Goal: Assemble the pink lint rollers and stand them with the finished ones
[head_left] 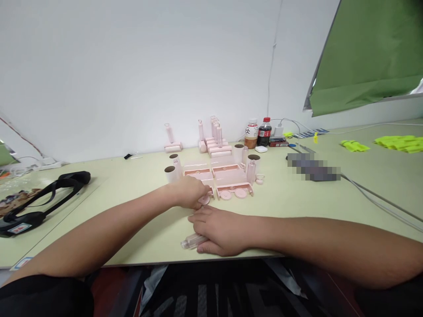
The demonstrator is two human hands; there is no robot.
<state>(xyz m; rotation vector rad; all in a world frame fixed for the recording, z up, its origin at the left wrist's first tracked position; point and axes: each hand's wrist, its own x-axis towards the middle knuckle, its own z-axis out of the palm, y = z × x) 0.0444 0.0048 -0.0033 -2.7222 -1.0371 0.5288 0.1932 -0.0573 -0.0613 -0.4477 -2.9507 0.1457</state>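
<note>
Tube (191,241) of clear plastic lies in the right hand (221,229), its grip narrow around the piece, close to the front edge of the pale green surface (304,200). The left hand (191,192) reaches just beyond it, down at a pink disc (205,200); its fingertips are hidden from me, so I can't tell whether it grips anything. Beside it sits an open pink casing (233,188) with two round discs (240,193) in front. Behind, pink rollers (220,152) stand by the wall (165,66) near two bottles (251,134).
</note>
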